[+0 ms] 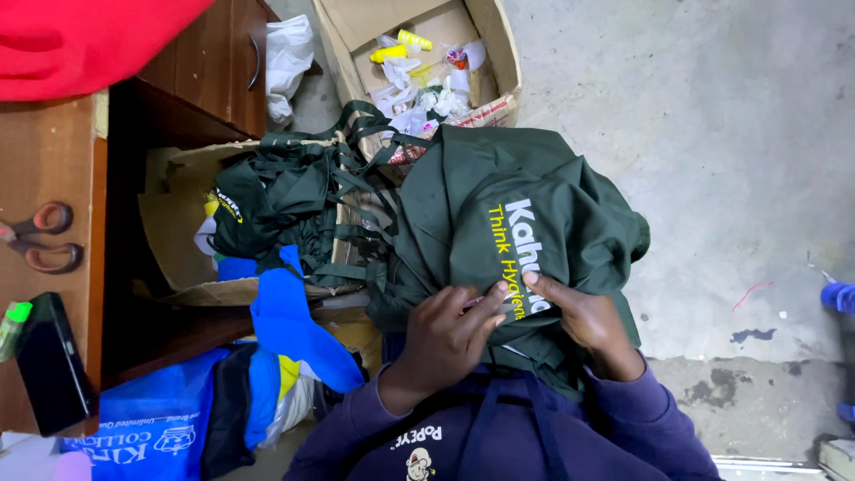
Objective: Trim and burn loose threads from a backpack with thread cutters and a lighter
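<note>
A dark green cloth garment with white and yellow printed lettering lies bunched over my lap. My left hand presses on its near edge with fingers curled into the fabric. My right hand grips the same edge just to the right, thumb on the printed patch. More dark green cloth with long straps spills from an open cardboard box to the left. I wear a purple sweatshirt.
A second cardboard box of paper scraps and yellow bits stands on the concrete floor. Left is a wooden desk bearing scissors, a black phone and a green marker. Blue fabric and a blue bag lie below.
</note>
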